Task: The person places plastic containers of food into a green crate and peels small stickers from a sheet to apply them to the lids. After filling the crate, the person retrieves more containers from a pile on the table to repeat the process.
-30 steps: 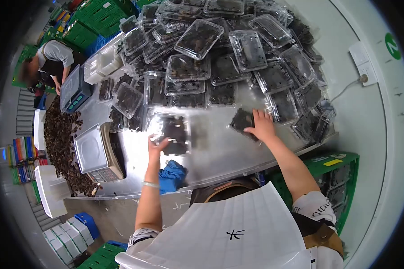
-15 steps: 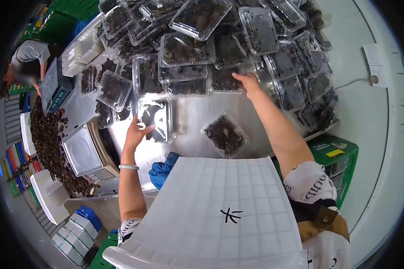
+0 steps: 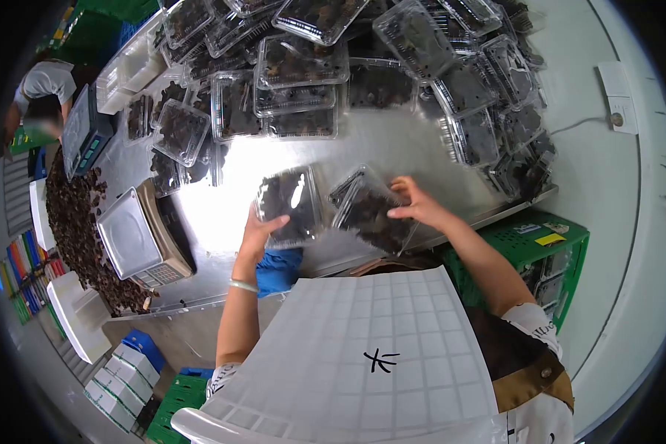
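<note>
My left hand [image 3: 263,231] grips the near left side of a clear plastic box [image 3: 288,203] with dark contents, its thumb on the lid. To the right, my right hand [image 3: 414,206] has its fingers round the right edge of another clear box [image 3: 381,222] filled with dark pieces. Part of a further clear box [image 3: 350,185] shows behind that one's upper left side. The two held boxes are close together, tilted differently, over the metal table [image 3: 422,148]. A white sheet with a black mark [image 3: 377,318] hangs in front of my body.
Many filled clear boxes [image 3: 303,63] are piled at the back. At left are a scale [image 3: 133,237], a heap of dark pieces [image 3: 74,222], another scale [image 3: 89,137] and a person [image 3: 48,81]. A blue cloth [image 3: 277,270] lies at the near edge; a green crate [image 3: 547,240] stands right.
My left hand has moved right with its box. My right hand has come from the back pile down to the near box, and a box from the pile's front is now beside it.
</note>
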Available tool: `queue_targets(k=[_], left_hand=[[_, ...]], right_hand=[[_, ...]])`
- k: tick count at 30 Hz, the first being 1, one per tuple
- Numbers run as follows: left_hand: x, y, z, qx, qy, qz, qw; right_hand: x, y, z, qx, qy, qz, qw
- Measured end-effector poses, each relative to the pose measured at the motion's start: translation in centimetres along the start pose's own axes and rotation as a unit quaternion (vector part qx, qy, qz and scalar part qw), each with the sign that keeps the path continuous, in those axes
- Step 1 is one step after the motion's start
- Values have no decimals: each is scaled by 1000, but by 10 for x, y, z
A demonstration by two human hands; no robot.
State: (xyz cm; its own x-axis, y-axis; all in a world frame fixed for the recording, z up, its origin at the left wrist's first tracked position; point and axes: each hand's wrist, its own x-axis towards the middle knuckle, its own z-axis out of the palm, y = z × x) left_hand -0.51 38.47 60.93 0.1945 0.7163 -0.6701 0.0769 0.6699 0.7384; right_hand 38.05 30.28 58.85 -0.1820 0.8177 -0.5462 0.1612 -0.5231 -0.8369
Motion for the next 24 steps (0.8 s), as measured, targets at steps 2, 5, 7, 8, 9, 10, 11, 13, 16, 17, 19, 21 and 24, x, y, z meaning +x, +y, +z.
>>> queue_targets(k=[2,5,7,8,9,10,11,13,16,17,19,21,24], left_hand=[[-23,-8,4,4,-8,-1,1000],[-51,-28,12,1,-36,-8,999],[-57,-38,23,-2,-37,-26,999],[-53,-42,29,4,-48,-24,999],[-49,-45,37,-7,-42,-14,999],[-43,-48,44,-18,-37,-6,999],[-39,-45,50,-11,-35,-10,999],[-30,-35,57,17,-43,-20,999],[-20,-27,62,30,-29,-87,995],[-16,-28,64,19,-52,-55,997],[-5,-37,62,-7,-88,-32,996],[0,-39,58,-36,-100,-36,994],[-2,-36,52,-68,-132,-51,988]], right_hand=[[-3,16,13,7,-34,-5,999],[-21,22,17,-16,-5,52,999],[-33,31,19,9,18,63,998],[-39,42,23,29,28,49,998],[-44,47,27,51,38,35,997],[-48,52,31,87,62,33,994],[-51,49,34,122,88,29,988],[-55,44,36,96,113,6,989],[-43,23,28,50,102,-23,993],[-34,26,27,128,98,-14,987],[-13,35,28,146,82,-125,978],[-14,33,22,124,72,-9,990],[-55,7,13,255,48,-66,963]])
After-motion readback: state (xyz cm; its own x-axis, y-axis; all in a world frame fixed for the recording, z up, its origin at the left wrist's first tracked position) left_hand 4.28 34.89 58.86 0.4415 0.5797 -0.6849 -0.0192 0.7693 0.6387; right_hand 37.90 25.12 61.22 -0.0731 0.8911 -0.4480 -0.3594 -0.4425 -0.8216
